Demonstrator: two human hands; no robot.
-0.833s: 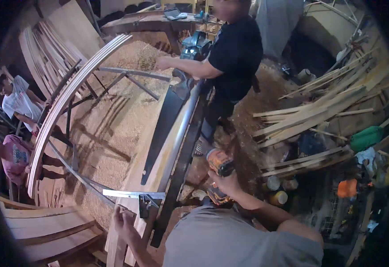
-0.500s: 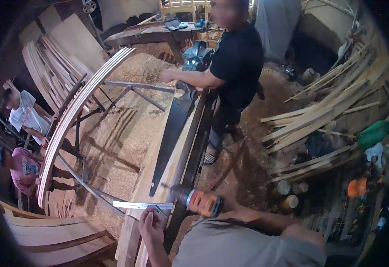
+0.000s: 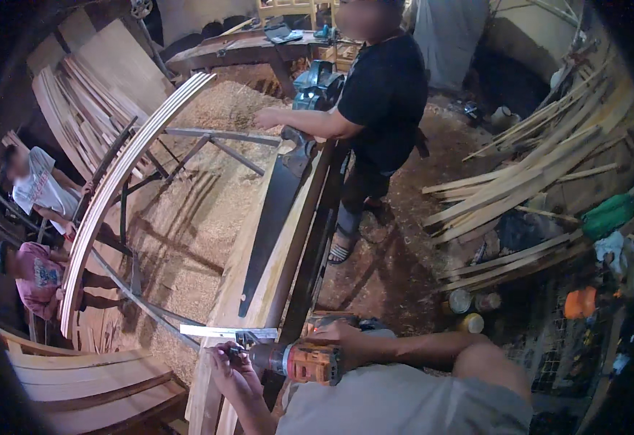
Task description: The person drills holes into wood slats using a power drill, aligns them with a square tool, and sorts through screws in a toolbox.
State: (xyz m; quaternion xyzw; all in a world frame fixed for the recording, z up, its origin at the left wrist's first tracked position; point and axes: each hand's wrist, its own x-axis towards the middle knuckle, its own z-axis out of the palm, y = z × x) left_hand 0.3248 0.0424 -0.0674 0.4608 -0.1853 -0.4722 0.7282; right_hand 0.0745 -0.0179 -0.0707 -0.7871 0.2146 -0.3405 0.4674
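Note:
My right hand (image 3: 342,337) grips an orange and black cordless drill (image 3: 315,361), held sideways with its front toward the left. My left hand (image 3: 233,370) has its fingers closed at the drill's tip, around something small and dark that I cannot make out. Just above them a combination square (image 3: 222,332) lies across a long pale board (image 3: 230,308). A handsaw (image 3: 266,232) lies lengthwise on that board.
A co-worker (image 3: 378,94) stands beyond the board beside a green power machine (image 3: 313,90). Two other people (image 3: 41,196) hold curved laminated strips (image 3: 132,156) on a metal frame. Timber strips (image 3: 520,174) and containers (image 3: 471,325) lie right, curved planks (image 3: 92,377) lower left.
The drill has swung up and left to lie level, its tip now at my left hand's fingers. My left hand stays by the square, its fingers now at the tip.

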